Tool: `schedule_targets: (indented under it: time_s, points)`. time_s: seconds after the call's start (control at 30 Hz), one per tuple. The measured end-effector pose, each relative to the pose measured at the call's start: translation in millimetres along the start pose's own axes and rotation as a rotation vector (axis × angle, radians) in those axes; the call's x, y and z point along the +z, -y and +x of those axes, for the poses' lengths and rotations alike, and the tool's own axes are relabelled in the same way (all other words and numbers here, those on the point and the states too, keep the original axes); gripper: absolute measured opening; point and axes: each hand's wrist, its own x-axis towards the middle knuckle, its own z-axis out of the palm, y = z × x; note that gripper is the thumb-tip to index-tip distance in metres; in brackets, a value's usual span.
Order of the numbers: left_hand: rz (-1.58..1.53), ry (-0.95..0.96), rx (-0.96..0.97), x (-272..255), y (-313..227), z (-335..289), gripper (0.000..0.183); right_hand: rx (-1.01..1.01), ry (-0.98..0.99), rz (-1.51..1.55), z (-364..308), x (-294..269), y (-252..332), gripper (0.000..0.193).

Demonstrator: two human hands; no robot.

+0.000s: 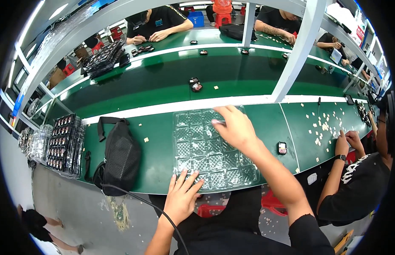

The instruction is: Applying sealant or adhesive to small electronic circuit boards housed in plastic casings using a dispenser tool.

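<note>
A transparent plastic tray point(199, 146) with rows of square pockets lies on the green table in front of me. My left hand point(180, 196) rests on its near left corner, fingers spread. Above the tray's far half is my right hand point(236, 129), its thumb and forefinger apart, with nothing visible between them. To the tray's right sits a small black square-cased part point(282, 148) with a pale face.
A black bag point(123, 155) lies left of the tray, a dark cable running past it. Stacked filled trays point(61, 142) stand at the far left. A white post point(297, 55) rises beyond the tray. Small pale pieces point(322, 127) lie scattered near a co-worker point(354, 182) on the right.
</note>
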Motion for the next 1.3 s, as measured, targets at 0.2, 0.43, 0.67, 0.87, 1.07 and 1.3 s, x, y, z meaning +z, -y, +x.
schedule_targets:
  time_s: [0.2, 0.43, 0.67, 0.87, 1.07, 1.3]
  points:
    - [-0.011, -0.008, -0.019, 3, 5, -6, 0.051, 0.151, 0.246, -0.205, 143, 68, -4, 0.074]
    - [0.030, 0.037, -0.026, 5, 5, -8, 0.053, 0.182, 0.260, -0.304, 194, 125, -10, 0.061]
    - [0.043, 0.034, -0.018, 4, 10, -5, 0.056, 0.109, 0.132, -0.324, 209, 156, -11, 0.035]
    - [0.037, 0.029, -0.017, 3, 13, -11, 0.055, 0.126, 0.122, -0.282, 213, 161, 7, 0.048]
    - [0.007, 0.017, 0.025, 7, 12, -10, 0.056, 0.074, 0.074, -0.305, 209, 162, -2, 0.041]
    - [-0.046, -0.039, 0.014, 12, 15, -12, 0.061, 0.022, 0.152, -0.303, 206, 165, 1, 0.042]
